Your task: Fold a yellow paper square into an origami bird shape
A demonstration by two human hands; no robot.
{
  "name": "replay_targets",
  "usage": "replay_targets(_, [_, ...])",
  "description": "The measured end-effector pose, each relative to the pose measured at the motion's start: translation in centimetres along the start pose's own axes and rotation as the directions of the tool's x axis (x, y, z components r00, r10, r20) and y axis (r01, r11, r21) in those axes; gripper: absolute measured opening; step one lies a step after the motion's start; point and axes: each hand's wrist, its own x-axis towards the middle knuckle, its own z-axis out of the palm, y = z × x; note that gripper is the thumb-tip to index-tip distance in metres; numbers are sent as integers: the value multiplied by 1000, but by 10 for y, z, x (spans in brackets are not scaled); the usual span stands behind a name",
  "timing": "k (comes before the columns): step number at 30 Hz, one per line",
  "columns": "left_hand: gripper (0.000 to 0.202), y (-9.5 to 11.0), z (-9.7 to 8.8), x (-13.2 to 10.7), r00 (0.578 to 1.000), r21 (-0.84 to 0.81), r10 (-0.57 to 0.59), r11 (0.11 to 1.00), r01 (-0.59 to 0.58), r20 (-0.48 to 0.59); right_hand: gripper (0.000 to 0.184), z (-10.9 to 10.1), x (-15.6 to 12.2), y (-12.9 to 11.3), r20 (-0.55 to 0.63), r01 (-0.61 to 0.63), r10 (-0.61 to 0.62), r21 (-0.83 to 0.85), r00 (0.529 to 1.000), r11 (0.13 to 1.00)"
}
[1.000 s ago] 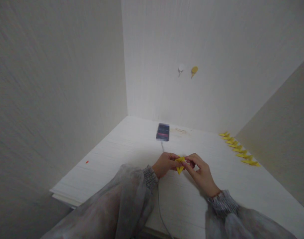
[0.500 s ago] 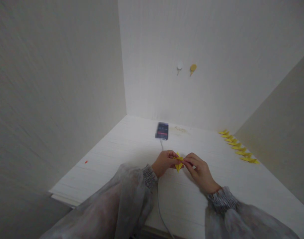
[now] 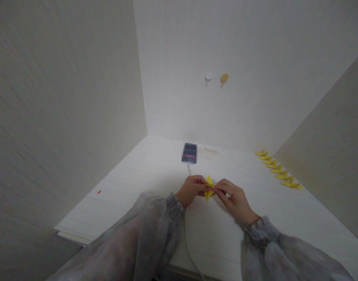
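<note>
A yellow folded paper piece [image 3: 208, 195], pointed at its upper and lower ends, is held between my two hands over the white table [image 3: 222, 242]. My left hand [image 3: 193, 191] pinches its left side, with a ring showing on one finger. From the right, the thumb and fingertips of my right hand [image 3: 233, 199] pinch the paper's right tip. Part of the paper is covered by my fingers. A row of several yellow folded paper pieces [image 3: 280, 171] with raised points lies at the table's right side.
A phone [image 3: 189, 153] with a blurred screen lies near the back wall, and a grey cable [image 3: 185, 238] runs from it under my left wrist to the front edge. A small orange scrap [image 3: 99, 192] lies at left. Two hooks [image 3: 224, 78] are on the back wall.
The view has shifted slightly. Both hands keep their pinch on the yellow folded paper, whose upper point now shows more fully between them.
</note>
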Motion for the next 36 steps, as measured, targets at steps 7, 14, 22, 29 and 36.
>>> replay_targets(7, [26,0,-1,1,1000,6,-19,1000,19,-16,14,-1,-3,5,49,-18,17,11,999,1000])
replay_targets(14, [28,1,0,0,1000,8,-19,1000,19,24,14,-2,-2,8,41,-73,70,80,997,994])
replay_targets(22, [29,8,-1,-2,996,52,-61,997,57,62,15,-4,-3,7,-45,-193,196,67,980,979])
replay_targets(29, [28,7,-5,2,996,187,81,980,-71,-43,19,0,-6,12,-69,-312,339,254,938,916])
replay_targets(36, [32,8,0,-1,985,155,170,974,-166,-16,15,3,-3,16,-118,-268,338,396,934,878])
